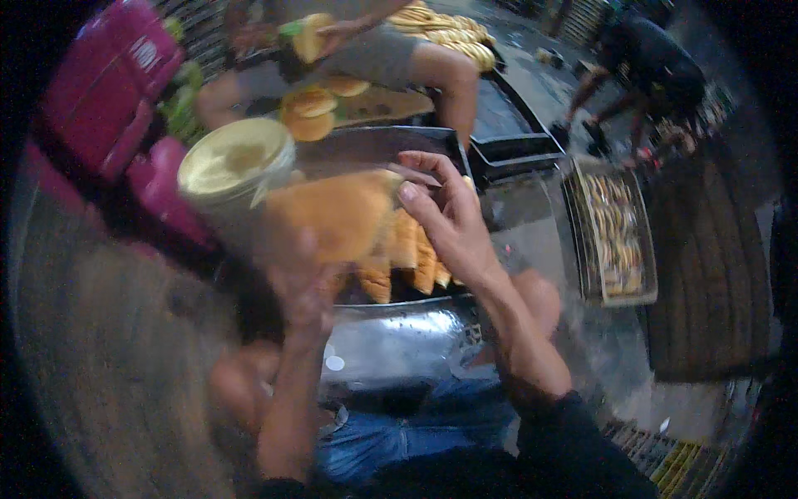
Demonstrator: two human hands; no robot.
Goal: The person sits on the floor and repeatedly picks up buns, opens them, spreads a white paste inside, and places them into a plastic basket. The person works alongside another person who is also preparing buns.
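Two hands hold one bun [337, 214]: left hand [306, 287] grips it from beneath, blurred, while right hand [449, 218] fingers [413, 198] curl narrowly against its right edge, above a tray [391, 312].

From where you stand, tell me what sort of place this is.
Probably an informal food-preparation spot for filled buns: a metal tray of buns, a wire rack of more, and another person assembling buns opposite.
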